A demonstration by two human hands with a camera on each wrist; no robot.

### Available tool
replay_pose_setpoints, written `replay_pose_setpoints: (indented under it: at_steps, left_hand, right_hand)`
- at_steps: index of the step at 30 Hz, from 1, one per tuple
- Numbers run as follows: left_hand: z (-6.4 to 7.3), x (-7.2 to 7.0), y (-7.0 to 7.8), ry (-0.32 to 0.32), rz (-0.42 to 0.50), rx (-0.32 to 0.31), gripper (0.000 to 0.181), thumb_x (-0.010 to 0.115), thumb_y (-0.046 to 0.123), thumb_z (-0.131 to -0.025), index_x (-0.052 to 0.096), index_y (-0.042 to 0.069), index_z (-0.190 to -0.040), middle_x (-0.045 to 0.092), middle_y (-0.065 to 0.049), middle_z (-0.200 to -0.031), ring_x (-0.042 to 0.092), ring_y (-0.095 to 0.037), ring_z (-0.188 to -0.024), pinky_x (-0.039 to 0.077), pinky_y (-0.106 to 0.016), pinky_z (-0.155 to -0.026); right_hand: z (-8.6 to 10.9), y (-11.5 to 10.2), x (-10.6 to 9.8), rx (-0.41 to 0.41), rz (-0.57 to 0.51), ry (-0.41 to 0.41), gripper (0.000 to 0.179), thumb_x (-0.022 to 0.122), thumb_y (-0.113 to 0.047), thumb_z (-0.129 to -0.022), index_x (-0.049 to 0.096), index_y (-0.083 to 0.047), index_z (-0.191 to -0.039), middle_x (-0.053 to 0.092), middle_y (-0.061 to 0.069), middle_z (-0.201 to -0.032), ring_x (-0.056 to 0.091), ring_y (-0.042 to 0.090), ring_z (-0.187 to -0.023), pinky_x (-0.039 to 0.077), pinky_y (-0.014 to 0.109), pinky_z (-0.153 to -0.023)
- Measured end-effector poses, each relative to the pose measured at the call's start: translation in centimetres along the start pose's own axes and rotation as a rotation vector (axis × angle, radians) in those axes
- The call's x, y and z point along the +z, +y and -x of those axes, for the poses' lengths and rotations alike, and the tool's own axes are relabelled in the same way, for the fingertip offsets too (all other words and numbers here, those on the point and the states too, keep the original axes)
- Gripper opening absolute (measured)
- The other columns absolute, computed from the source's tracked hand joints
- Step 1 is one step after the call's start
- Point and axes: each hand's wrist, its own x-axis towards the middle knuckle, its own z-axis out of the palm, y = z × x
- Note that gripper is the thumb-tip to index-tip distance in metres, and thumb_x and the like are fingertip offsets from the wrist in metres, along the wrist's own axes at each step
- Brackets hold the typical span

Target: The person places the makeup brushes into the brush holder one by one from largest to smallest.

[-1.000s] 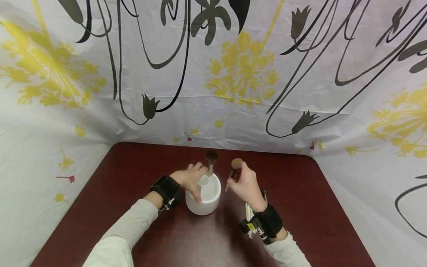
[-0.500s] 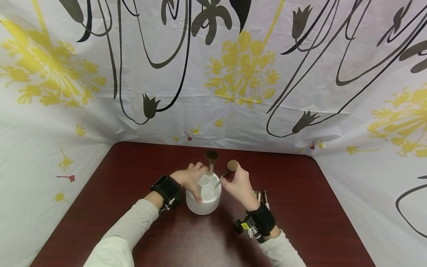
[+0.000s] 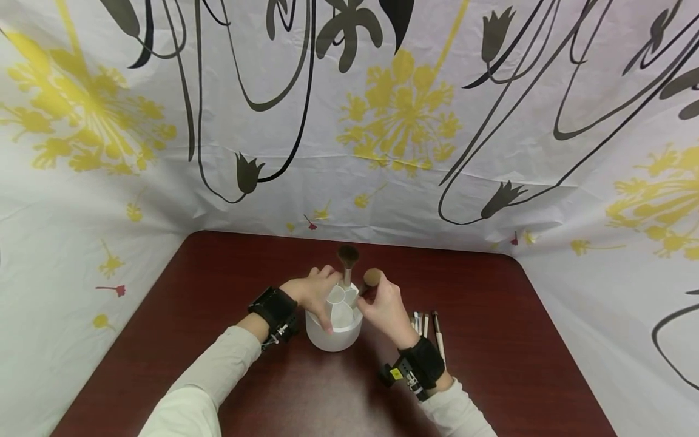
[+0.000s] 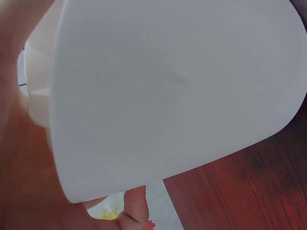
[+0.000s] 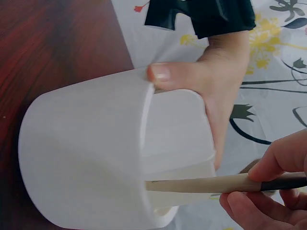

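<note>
A white round brush holder (image 3: 333,340) with inner compartments stands on the table. My left hand (image 3: 315,294) grips it across the top, thumb over the near rim and fingers on the far side; its wall (image 4: 168,105) fills most of the left wrist view. In my right hand (image 3: 385,311), thumb and fingers pinch a makeup brush (image 3: 372,278), bristles up. Its pale handle (image 5: 206,184) slants down into the holder's opening at the right side, the lower end hidden behind the rim in the right wrist view. Another makeup brush (image 3: 347,257) stands bristles up at the holder's back.
Several makeup brushes lie on the dark red table (image 3: 262,388) right of the holder, partly hidden by my right wrist; one pale-handled brush (image 3: 439,340) lies outermost. A patterned white cloth (image 3: 306,206) hangs behind and beside the table.
My right hand has moved left to the holder with the makeup brush, and its handle end has gone down into the opening. The left hand stays on the holder. More brushes on the table show.
</note>
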Motion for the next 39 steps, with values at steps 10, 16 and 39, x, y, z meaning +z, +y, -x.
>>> replay_pose_setpoints:
  at_steps: [10,16,39]
  left_hand:
    - [0.1,-0.1,0.2,0.01,-0.015,-0.001,0.112,0.087,0.048,-0.043,0.035,0.011,-0.135,0.034,-0.01,-0.126,0.034,-0.029,-0.106,0.038,-0.038,-0.089]
    - [0.1,-0.1,0.2,0.01,-0.012,-0.006,0.112,0.087,0.047,-0.043,0.034,0.011,-0.135,0.034,-0.009,-0.127,0.034,-0.028,-0.106,0.038,-0.038,-0.09]
    - [-0.3,0.2,0.0,0.0,-0.034,-0.014,0.116,0.086,0.051,-0.044,0.032,0.008,-0.137,0.034,-0.01,-0.127,0.034,-0.027,-0.107,0.04,-0.037,-0.088]
  right_hand:
    - [0.5,0.7,0.9,0.056,0.024,-0.031,0.03,0.067,0.002,-0.069,0.049,0.001,-0.094,0.054,0.003,-0.07,0.052,0.011,-0.06,0.043,0.021,-0.052]
    - [0.7,1.2,1.4,0.089,0.042,-0.06,0.029,0.067,0.001,-0.069,0.05,0.0,-0.092,0.053,0.003,-0.069,0.05,0.01,-0.06,0.042,0.02,-0.052]
    - [1.1,1.9,1.2,0.064,0.024,-0.022,0.017,0.066,0.003,-0.07,0.054,-0.002,-0.081,0.056,0.005,-0.072,0.056,0.011,-0.063,0.047,0.021,-0.055]
